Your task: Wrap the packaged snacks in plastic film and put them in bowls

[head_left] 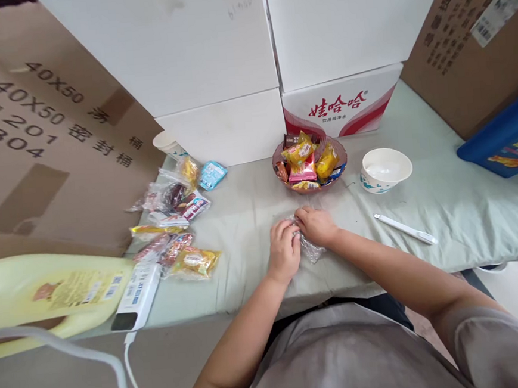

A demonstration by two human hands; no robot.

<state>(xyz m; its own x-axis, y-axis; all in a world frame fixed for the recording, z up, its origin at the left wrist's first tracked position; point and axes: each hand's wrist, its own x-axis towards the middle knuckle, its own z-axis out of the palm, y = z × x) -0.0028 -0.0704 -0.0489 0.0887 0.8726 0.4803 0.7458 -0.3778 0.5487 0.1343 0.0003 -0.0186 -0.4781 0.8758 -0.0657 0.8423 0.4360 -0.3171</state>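
Note:
A crinkled clear plastic bag lies on the cloth near the table's front edge. My left hand grips its left side with bent fingers. At its top, my right hand has its fingers closed on the same plastic. What the bag holds, if anything, is hidden by my fingers and the glare. Just beyond my hands stands a pinkish glass bowl heaped with packaged snacks. To the right are a white paper bowl with a blue-green pattern and a slim white stick-shaped tool.
Loose wrapped snacks, a blue packet and a tipped paper cup lie left. A yellow jug and white power bank are front left. Cartons wall the back; a blue container stands right.

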